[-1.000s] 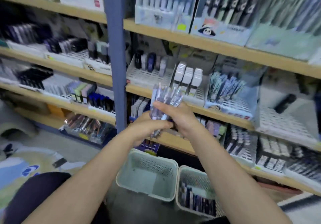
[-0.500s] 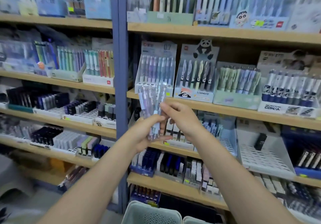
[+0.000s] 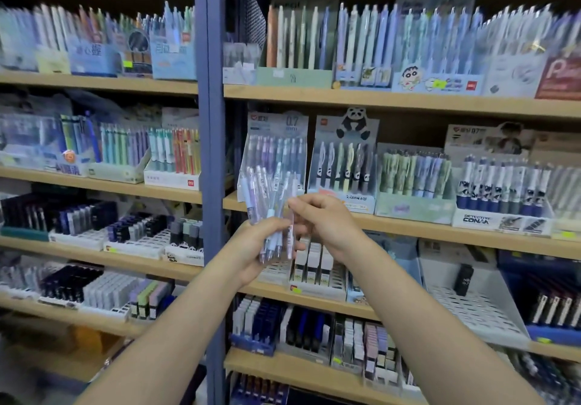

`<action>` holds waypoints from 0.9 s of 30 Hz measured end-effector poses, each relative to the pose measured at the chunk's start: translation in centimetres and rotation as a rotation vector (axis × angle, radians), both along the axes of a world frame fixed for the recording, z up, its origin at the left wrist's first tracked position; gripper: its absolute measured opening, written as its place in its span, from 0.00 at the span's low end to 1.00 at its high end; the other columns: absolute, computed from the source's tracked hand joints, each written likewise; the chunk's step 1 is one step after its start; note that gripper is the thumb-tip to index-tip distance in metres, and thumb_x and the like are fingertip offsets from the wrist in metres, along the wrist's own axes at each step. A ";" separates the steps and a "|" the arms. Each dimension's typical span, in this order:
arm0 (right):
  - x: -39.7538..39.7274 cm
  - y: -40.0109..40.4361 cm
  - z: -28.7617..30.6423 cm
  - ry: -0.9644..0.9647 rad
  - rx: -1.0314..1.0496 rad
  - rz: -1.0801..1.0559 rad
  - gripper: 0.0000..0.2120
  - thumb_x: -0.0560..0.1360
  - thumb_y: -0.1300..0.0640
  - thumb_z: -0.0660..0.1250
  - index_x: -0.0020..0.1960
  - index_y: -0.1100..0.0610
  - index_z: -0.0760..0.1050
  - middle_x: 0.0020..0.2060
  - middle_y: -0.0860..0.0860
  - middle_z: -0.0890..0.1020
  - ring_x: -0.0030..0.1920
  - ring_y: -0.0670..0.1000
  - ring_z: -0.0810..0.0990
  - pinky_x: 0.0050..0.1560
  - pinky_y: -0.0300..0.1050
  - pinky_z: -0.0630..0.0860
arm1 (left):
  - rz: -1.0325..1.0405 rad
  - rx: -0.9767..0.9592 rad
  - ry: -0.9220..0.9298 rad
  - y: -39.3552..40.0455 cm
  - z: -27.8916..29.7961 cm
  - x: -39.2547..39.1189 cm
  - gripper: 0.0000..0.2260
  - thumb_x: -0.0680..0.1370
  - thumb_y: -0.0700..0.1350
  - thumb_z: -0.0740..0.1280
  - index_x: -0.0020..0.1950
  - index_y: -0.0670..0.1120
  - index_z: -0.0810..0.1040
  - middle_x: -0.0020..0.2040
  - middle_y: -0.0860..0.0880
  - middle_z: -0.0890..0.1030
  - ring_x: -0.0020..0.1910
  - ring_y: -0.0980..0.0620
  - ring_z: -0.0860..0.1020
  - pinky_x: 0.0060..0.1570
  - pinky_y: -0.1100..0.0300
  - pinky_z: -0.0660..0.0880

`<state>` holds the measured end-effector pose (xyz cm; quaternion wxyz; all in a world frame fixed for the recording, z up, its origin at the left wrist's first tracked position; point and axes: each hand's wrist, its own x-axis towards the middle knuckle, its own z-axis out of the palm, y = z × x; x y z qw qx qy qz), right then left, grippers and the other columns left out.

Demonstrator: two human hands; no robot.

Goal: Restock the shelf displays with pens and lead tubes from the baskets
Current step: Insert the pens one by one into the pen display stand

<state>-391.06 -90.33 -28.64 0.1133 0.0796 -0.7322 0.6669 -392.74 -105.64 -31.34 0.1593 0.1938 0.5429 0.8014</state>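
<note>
Bundle of pens (image 3: 267,209), frame centre: clear barrels, pale lilac and light blue grips. Upright post (image 3: 210,153): blue-grey. Shelf boards (image 3: 377,99): light tan wood. Panda display box (image 3: 344,159), right of centre: black-and-white panda figure on top, pens in cream, grey and black. Box at far right (image 3: 503,194): white pens with navy lower barrels. Left-centre box (image 3: 174,159): teal, red and orange pens. Top row pens (image 3: 361,37): pale blue, white, one orange. Lower-left lead tubes (image 3: 72,285): black, grey, some lilac and green.
</note>
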 end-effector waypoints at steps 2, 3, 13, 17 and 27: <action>-0.3 0.0 0.5 0.022 0.007 -0.037 0.08 0.76 0.52 0.73 0.45 0.57 0.80 0.34 0.50 0.81 0.35 0.51 0.77 0.41 0.47 0.76 | 0.020 0.021 0.004 -0.2 -0.1 -0.5 0.09 0.81 0.38 0.65 0.58 0.36 0.80 0.46 0.39 0.85 0.35 0.46 0.84 0.36 0.54 0.82; -0.4 0.0 0.8 0.032 0.012 -0.047 0.08 0.76 0.53 0.72 0.43 0.57 0.80 0.34 0.49 0.81 0.37 0.51 0.77 0.41 0.46 0.74 | 0.026 0.031 0.001 -0.4 -0.1 -0.7 0.09 0.81 0.38 0.65 0.57 0.36 0.81 0.45 0.39 0.85 0.35 0.46 0.83 0.35 0.55 0.82; -2.6 -0.7 2.4 0.039 0.093 -0.168 0.10 0.84 0.52 0.58 0.57 0.58 0.73 0.43 0.53 0.78 0.33 0.53 0.81 0.46 0.54 0.82 | 0.263 -0.059 0.018 -2.7 -1.0 -4.8 0.06 0.77 0.44 0.73 0.46 0.43 0.78 0.31 0.47 0.75 0.29 0.49 0.72 0.32 0.56 0.73; -4.7 -1.3 1.9 0.085 0.312 -0.217 0.11 0.85 0.47 0.55 0.58 0.52 0.72 0.51 0.49 0.81 0.27 0.49 0.76 0.28 0.39 0.73 | 0.464 -0.137 0.047 -3.9 -0.8 -7.8 0.13 0.76 0.54 0.74 0.53 0.47 0.80 0.31 0.47 0.82 0.34 0.49 0.79 0.46 0.50 0.75; -9.7 -2.8 1.6 0.017 0.551 -0.173 0.12 0.85 0.46 0.52 0.58 0.49 0.71 0.54 0.51 0.82 0.26 0.51 0.77 0.27 0.39 0.72 | 0.446 -0.168 0.084 -3.9 0.3 -11.5 0.20 0.73 0.58 0.75 0.60 0.52 0.76 0.34 0.52 0.85 0.38 0.48 0.83 0.63 0.45 0.76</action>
